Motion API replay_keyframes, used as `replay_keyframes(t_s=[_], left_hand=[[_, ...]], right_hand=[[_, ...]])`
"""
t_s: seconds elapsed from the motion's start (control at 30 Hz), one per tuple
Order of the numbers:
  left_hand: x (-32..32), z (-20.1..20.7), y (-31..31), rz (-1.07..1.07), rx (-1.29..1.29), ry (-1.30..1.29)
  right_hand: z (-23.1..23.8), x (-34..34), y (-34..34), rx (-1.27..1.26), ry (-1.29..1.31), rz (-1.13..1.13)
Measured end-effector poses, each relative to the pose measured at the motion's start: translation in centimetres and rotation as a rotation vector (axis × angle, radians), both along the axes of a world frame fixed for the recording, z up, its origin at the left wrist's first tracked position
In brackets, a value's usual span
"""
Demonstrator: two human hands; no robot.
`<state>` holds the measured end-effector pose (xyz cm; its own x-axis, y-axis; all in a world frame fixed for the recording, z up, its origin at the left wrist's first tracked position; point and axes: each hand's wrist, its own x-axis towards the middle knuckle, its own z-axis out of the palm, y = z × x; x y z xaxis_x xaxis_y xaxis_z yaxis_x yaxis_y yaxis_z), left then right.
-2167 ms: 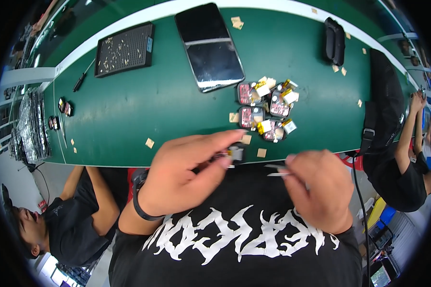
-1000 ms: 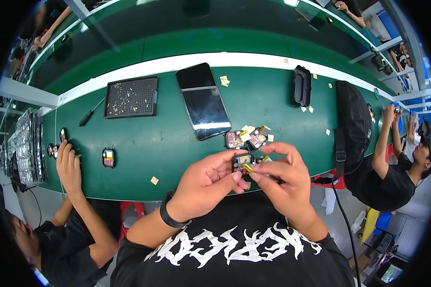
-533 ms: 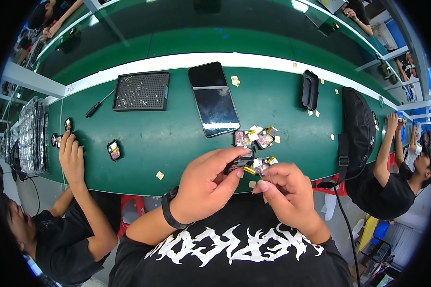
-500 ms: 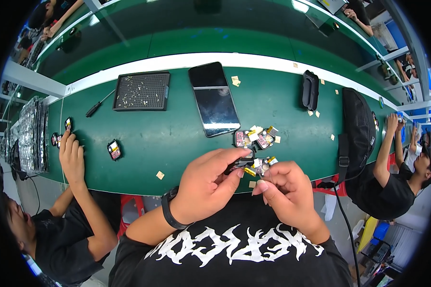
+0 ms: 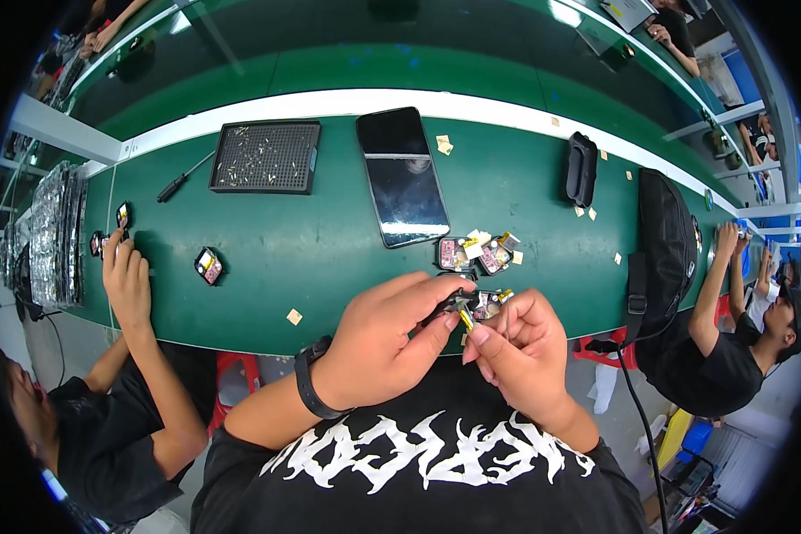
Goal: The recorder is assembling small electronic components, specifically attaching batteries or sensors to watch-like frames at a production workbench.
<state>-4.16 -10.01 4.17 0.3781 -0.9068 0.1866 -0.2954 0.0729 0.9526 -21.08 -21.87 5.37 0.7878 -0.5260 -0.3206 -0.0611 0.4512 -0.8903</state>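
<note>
Over the near edge of the green table, my left hand [image 5: 392, 334] is closed around a small black device casing [image 5: 438, 312], mostly hidden by the fingers. From the casing a small yellow-taped battery [image 5: 466, 319] sticks out toward my right hand [image 5: 527, 349]. The thumb and forefinger of that hand pinch at the battery's end; whether a thin tool is also between them I cannot tell. Just beyond my hands lie open casings [image 5: 455, 254] with pink circuit boards and silvery batteries. Another open casing [image 5: 487, 305] sits right behind my fingertips.
A large black phone [image 5: 404, 191] lies beyond the casings. Farther left are a black perforated tray [image 5: 265, 157] holding tiny pins and a screwdriver [image 5: 173, 188]. A single casing [image 5: 208, 266] lies left, near a co-worker's hand [image 5: 128, 280]. A black case [image 5: 579, 169] and bag [image 5: 665, 240] are right.
My right hand has moved slightly up and left, bringing its fingertips to the yellow-taped battery, which now points more downward. My left hand keeps hold of the casing.
</note>
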Motion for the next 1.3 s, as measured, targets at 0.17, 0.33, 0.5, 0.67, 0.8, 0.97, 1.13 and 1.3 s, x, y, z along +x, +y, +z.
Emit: replay_keyframes(t_s=[0.17,0.33,0.5,0.67,0.8,0.97,1.13,1.3], left_hand=[[-0.2,0.2,0.6,-0.098,0.164,0.603],[0.2,0.2,0.8,-0.171,0.226,0.842],[0.3,0.5,0.8,-0.184,0.272,0.756],[0.1,0.0,1.0,-0.195,0.237,0.526],[-0.1,0.0,0.8,-0.111,0.253,0.527],[-0.8,-0.9,0.7,-0.086,0.170,0.504],[-1.1,-0.8,0.6,-0.050,0.145,0.336],[-1.3,-1.2,0.7,-0.071,0.043,0.209]], right_hand=[[-0.7,-0.5,-0.2,-0.251,0.023,0.057],[-1.1,-0.9,-0.9,-0.421,-0.060,0.039],[0.5,-0.2,-2.4,-0.894,-0.064,0.218],[0.8,1.1,-3.2,-1.315,-0.096,0.338],[0.4,1.0,-2.6,-1.260,-0.138,0.247],[-0.3,0.4,-1.0,-0.948,0.019,0.145],[-0.1,0.7,-0.6,-1.092,0.062,0.126],[0.0,1.0,-0.7,-1.190,0.040,0.113]])
